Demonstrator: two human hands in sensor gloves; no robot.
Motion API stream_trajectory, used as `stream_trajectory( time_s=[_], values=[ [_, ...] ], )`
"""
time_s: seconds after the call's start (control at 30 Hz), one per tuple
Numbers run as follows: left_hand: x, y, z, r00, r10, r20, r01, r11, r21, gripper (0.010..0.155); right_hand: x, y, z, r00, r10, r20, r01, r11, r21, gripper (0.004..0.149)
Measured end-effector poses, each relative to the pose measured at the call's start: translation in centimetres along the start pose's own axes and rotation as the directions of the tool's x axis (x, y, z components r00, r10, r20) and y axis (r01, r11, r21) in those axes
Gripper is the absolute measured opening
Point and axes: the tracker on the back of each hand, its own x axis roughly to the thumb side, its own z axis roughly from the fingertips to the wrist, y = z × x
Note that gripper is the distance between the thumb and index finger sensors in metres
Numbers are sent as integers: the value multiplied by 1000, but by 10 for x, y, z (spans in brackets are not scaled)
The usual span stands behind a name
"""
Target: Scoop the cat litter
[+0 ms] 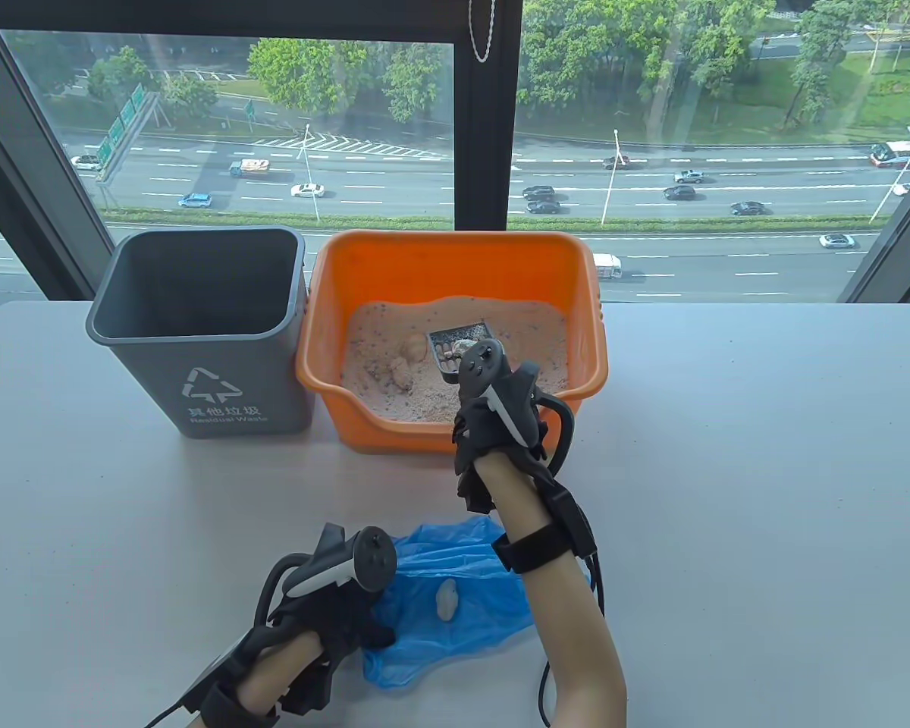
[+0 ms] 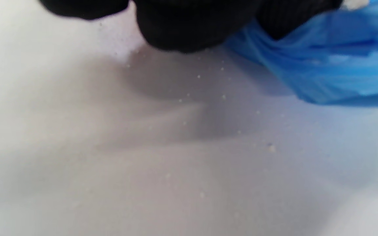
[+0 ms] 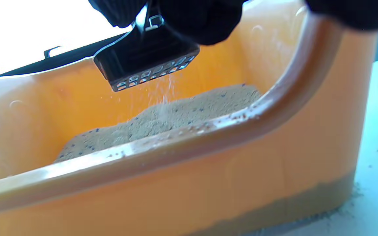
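An orange litter box (image 1: 364, 280) (image 3: 208, 157) holds pale cat litter (image 1: 516, 334) (image 3: 182, 111) with a few clumps (image 1: 400, 368). My right hand (image 1: 493, 413) grips the handle of a dark slotted scoop (image 1: 455, 345) (image 3: 143, 62) raised above the litter; a clump lies in it and fine grains fall through its slots. A blue plastic bag (image 1: 455, 584) (image 2: 333, 72) lies flat on the table with a white clump (image 1: 447, 599) on it. My left hand (image 1: 349, 614) rests at the bag's left edge, fingers curled on the plastic.
A grey waste bin (image 1: 205, 334) stands left of the litter box. Both sit near the table's far edge by a window. Loose grains (image 2: 221, 97) dot the white table (image 1: 766, 470).
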Motion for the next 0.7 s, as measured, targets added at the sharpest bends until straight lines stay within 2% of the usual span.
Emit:
stream_trajectory(
  time_s=[0.03, 0.07, 0.1, 0.13, 0.17, 0.2, 0.23, 0.27, 0.3, 0.33, 0.37, 0.4, 0.47, 0.5, 0.57, 0.7],
  values=[
    [0, 0, 0, 1000, 0, -1, 0, 1000, 0, 91, -2, -1, 0, 1000, 14, 28, -14, 1000, 1, 62],
    [0, 0, 0, 1000, -2, 0, 2, 1000, 1, 91, -4, 0, 1, 999, -3, 47, -2, 996, 94, 63],
    [0, 0, 0, 1000, -3, 1, 3, 1000, 0, 91, -6, 0, 4, 999, -29, 31, 24, 990, 138, 62],
    [0, 0, 0, 1000, -2, 2, 2, 1000, -1, 91, -10, 0, 8, 998, -69, -1, 69, 988, 139, 62],
    [0, 0, 0, 1000, -2, 2, 2, 1000, 0, 91, -12, -1, 11, 998, -66, -23, 67, 995, 77, 62],
    [0, 0, 0, 1000, -2, 2, 2, 1000, 0, 91, -15, -4, 14, 1000, -20, -7, 20, 999, -49, 62],
    [0, 0, 0, 1000, -3, 2, 3, 1000, 0, 91, -16, -3, 13, 1000, 7, 15, -7, 1000, 7, 62],
    [0, 0, 0, 1000, -3, 1, 3, 1000, 0, 91, -18, -2, 12, 999, -6, 35, 2, 993, 121, 62],
    [0, 0, 0, 1000, -2, 1, 2, 1000, 0, 91, -20, -1, 13, 999, -30, 36, 24, 987, 162, 62],
    [0, 0, 0, 1000, -2, 1, 2, 1000, 0, 91, -22, 0, 15, 996, -83, 16, 80, 983, 165, 62],
    [0, 0, 0, 1000, -2, 0, 2, 1000, 0, 91, -24, -2, 18, 997, -77, 13, 75, 994, 80, 62],
    [0, 0, 0, 1000, -1, 0, 1, 1000, 0, 91, -25, -4, 20, 997, -68, 29, 67, 996, 56, 62],
    [0, 0, 0, 1000, -4, 3, 4, 1000, -2, 91, -31, -11, 33, 988, -138, 62, 125, 974, 189, 62],
    [0, 0, 0, 1000, -6, 6, 6, 1000, -3, 91, -35, -18, 48, 976, -202, 81, 181, 960, 213, 63],
    [0, 0, 0, 1000, -7, 7, 7, 1000, -4, 91, -44, -31, 68, 970, -194, 146, 157, 959, 234, 62],
    [0, 0, 0, 1000, -8, 4, 8, 1000, -4, 91, -73, -59, 116, 944, -235, 231, 145, 926, 349, 63]
  ],
)
